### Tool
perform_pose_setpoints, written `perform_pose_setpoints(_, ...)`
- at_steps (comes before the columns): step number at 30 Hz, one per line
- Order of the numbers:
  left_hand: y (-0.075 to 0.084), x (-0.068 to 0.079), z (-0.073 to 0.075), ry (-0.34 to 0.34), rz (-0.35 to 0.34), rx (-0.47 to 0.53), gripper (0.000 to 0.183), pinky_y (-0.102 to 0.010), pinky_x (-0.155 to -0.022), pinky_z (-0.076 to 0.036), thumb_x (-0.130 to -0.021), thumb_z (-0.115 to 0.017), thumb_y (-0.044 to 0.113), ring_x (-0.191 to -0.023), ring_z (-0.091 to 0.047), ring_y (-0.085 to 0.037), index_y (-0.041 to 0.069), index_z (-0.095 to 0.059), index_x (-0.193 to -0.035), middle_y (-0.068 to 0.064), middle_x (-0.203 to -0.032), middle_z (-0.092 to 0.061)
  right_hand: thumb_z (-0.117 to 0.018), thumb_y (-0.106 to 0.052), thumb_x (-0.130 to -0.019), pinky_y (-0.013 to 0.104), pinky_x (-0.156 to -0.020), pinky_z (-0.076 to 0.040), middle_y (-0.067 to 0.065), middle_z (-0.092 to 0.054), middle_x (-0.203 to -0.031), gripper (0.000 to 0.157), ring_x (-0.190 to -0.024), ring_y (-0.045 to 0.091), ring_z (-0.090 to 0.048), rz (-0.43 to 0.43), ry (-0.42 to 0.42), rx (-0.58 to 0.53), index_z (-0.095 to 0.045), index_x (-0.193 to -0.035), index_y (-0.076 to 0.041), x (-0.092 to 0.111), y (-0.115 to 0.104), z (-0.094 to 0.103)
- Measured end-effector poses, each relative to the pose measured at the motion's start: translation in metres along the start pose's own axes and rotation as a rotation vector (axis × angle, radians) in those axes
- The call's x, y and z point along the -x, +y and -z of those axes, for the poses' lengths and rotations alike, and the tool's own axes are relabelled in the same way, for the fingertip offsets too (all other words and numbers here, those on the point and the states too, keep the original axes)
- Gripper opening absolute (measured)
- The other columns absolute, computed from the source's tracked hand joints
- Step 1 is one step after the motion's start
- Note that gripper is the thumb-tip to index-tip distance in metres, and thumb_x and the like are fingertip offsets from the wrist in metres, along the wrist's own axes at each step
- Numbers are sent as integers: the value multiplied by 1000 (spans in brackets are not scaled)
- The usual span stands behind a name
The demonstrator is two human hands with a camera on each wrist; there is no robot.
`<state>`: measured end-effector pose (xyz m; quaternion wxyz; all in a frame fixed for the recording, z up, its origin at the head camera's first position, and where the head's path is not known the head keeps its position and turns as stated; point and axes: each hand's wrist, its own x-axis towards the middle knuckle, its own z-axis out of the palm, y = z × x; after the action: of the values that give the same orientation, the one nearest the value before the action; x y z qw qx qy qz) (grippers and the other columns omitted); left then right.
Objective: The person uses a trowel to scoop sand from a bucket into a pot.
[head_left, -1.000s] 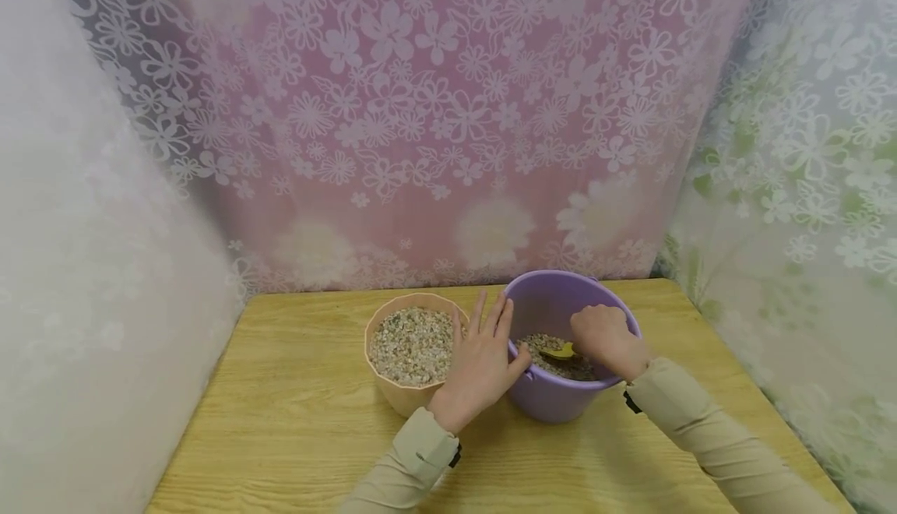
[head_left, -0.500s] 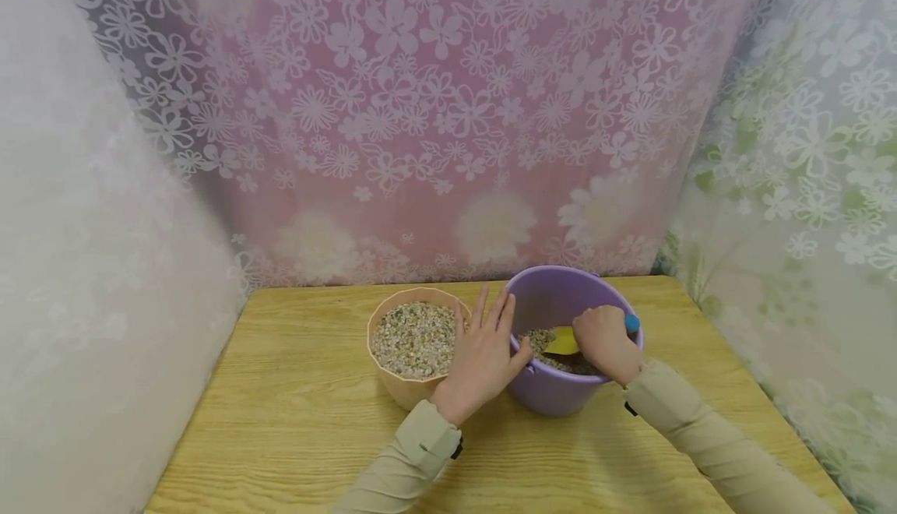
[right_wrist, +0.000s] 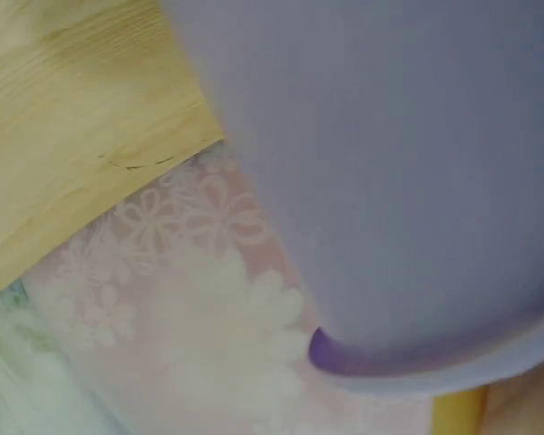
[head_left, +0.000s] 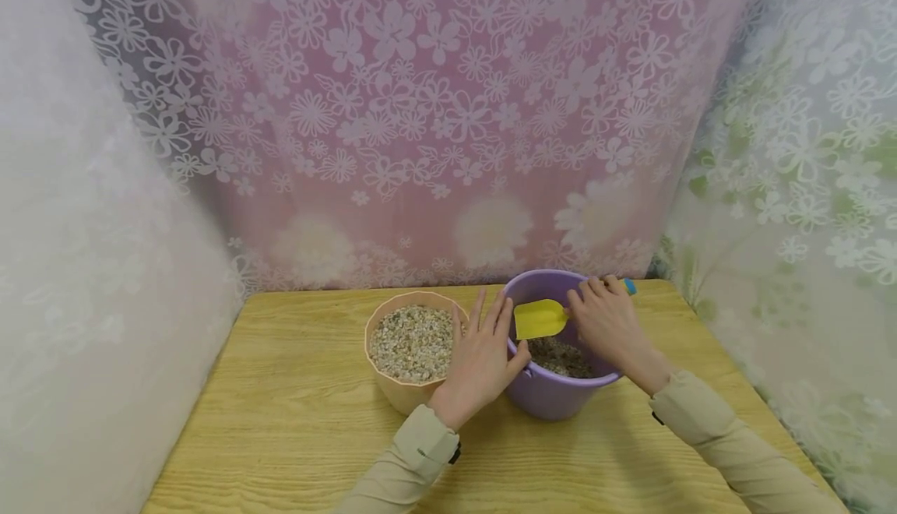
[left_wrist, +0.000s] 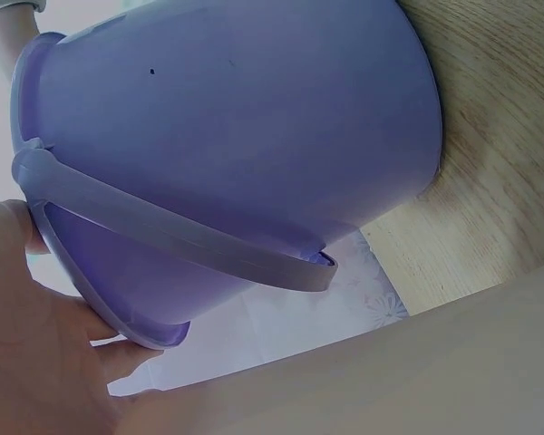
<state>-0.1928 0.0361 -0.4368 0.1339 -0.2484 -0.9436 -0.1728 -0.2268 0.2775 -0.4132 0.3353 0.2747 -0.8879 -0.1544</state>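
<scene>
My right hand point(head_left: 608, 323) grips a small toy shovel with a yellow blade point(head_left: 541, 318) and a blue handle end point(head_left: 629, 286). The blade lies across the mouth of the purple bucket point(head_left: 554, 405), above brown-grey grains point(head_left: 561, 358) at the bottom, and its visible face is plain yellow. Against the bucket's left rim rests my left hand point(head_left: 480, 366), fingers straight and thumb by the near rim. The left wrist view shows its fingers touching the rim and the bucket handle point(left_wrist: 181, 231) hanging down. In the right wrist view, the bucket wall point(right_wrist: 390, 181) hides most of the hand.
Left of the bucket stands a peach tub point(head_left: 402, 397) filled with pale grains point(head_left: 415, 345), partly behind my left hand. Both containers are on a wooden table point(head_left: 294, 420). A pink flowered curtain point(head_left: 420, 109) hangs along the table's back edge, with pale sheets at both sides.
My right hand has risen with the shovel, from deep in the bucket to rim height, and the blade has come up out of the grains. My left hand stays at the rim.
</scene>
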Motion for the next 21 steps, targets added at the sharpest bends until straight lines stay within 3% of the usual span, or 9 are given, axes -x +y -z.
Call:
perform_pose_setpoints(4, 0, -1, -1, -6, 4, 2, 65, -69, -119, -12, -105, -43, 47, -157, -10, -30, 11, -34, -159, -6, -167, -27, -40, -29, -104, 53, -84, -43, 18, -55, -78, 40, -79, 38, -52, 51, 84, -34, -50, -77, -2, 0, 6, -3)
perform_pose_setpoints(6, 0, -1, -1, -10, 6, 6, 66, -69, -119, -11, -105, -45, 47, -156, -11, -31, 11, -34, -159, -5, -167, -26, -50, -29, -95, 55, -87, -43, 19, -56, -82, 30, -82, 39, -52, 72, 95, -51, -52, -81, -2, -1, 9, -2)
perform_pose_setpoints(11, 1, -2, 0, -38, 18, -4, 67, -68, -120, -9, -106, -40, 50, -157, -8, -30, 13, -30, -161, -3, -168, -21, -53, -30, -93, 56, -85, -44, 20, -59, -85, 27, -84, 40, -54, 98, 106, -62, -54, -87, -4, -2, 12, -4)
perform_pose_setpoints(16, 2, -2, -1, -35, 20, -14, 67, -68, -120, -10, -105, -42, 50, -157, -9, -30, 13, -31, -161, -3, -168, -23, -52, -36, -94, 51, -81, -42, 21, -61, -84, 38, -81, 38, -53, 94, 91, -26, -53, -77, -1, -3, 14, -6)
perform_pose_setpoints(21, 2, -1, 0, -42, 28, -34, 68, -67, -121, -11, -106, -40, 51, -157, -6, -27, 14, -30, -161, -2, -169, -21, -58, -41, -91, 48, -80, -40, 18, -60, -81, 43, -79, 35, -51, 87, 42, 10, -50, -72, -3, -5, 15, -8)
